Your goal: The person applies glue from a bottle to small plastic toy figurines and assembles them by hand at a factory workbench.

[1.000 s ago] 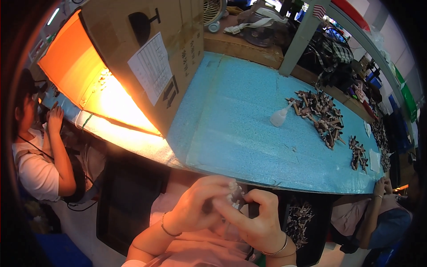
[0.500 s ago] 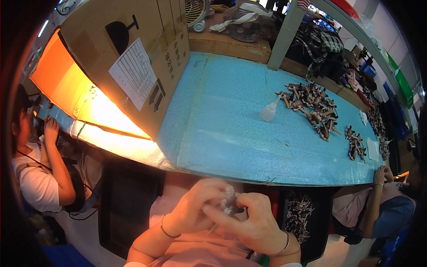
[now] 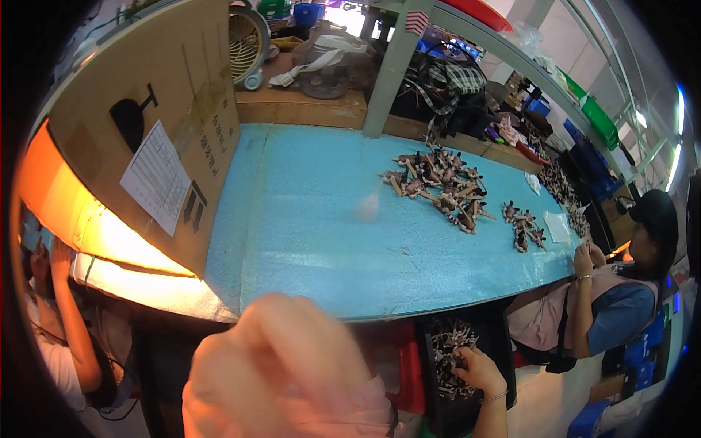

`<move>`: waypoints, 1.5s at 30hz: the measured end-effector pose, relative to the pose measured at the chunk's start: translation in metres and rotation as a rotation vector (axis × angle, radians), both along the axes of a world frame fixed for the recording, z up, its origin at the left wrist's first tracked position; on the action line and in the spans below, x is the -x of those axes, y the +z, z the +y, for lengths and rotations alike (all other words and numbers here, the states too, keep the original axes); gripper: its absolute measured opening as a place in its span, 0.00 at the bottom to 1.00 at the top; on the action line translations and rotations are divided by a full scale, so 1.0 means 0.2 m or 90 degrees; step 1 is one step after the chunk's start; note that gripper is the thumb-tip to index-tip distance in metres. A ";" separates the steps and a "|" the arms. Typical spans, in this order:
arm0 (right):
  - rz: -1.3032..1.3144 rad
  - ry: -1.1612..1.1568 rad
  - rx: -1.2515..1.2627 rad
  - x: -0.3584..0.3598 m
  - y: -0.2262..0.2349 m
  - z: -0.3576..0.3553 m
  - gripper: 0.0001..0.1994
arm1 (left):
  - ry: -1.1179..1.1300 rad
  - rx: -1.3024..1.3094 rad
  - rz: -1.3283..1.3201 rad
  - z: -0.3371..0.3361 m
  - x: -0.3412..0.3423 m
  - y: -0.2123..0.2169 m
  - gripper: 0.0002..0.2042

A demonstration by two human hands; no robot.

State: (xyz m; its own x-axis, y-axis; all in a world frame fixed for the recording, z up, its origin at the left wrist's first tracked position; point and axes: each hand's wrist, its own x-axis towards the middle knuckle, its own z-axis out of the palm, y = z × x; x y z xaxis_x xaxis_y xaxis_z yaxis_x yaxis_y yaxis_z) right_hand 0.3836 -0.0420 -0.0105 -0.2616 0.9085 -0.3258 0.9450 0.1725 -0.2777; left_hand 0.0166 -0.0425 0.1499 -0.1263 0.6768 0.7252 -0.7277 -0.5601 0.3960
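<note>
My left hand [image 3: 281, 354] is raised close in front of me, at the near edge of the blue table. It is curled but smeared by motion, so its fingers and anything in them cannot be made out. Lower right, my right hand [image 3: 483, 374] reaches into a black bin [image 3: 467, 415]. Its bent fingers and thumb close on a small brown-and-white figure [image 3: 460, 362] at the edge of a pile of such figures [image 3: 453, 338]. The fingers partly cover that piece.
On the blue table [image 3: 307, 219] lie a heap of dark figures with sticks [image 3: 445, 186], a smaller heap [image 3: 523, 226] and a blurred whitish squeeze bottle [image 3: 369, 208]. A cardboard box [image 3: 175, 95] stands left by a glowing lamp. Co-workers sit at both sides, one in a black cap [image 3: 655, 219].
My hands have parted from the small piece they held together. The right has gone down right into the bin; the left has moved left. The view has turned right.
</note>
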 end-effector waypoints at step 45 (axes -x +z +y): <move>0.316 0.045 -0.347 0.62 0.09 1.37 0.23 | 0.466 0.302 0.827 0.88 -0.01 -0.75 0.15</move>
